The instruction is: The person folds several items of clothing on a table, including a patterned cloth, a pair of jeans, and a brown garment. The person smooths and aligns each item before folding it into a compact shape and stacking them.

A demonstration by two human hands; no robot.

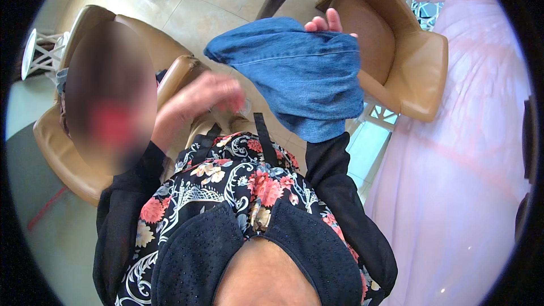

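The right hand (324,24) grips the top edge of a blue denim cloth (297,76), which hangs in the air before the chest. The left hand (195,102) is blurred, fingers loosely curled, just beside the cloth. Tan armchairs (413,73) stand behind.

Cloth, leather-look upholstery and polished tile

The blue garment (297,76) held up by the right hand (324,22) is matt denim cloth with a printed red flower pattern. The tan armchairs (396,56) wear smooth, slightly shiny leather-like upholstery. The floor (198,14) is glossy beige tile. The pink bedcover (470,153) looks like soft cloth with a faint sheen. The black sleeves (340,192) are thin, matt, slightly sheer fabric; the floral dress (238,181) is smooth printed cloth.
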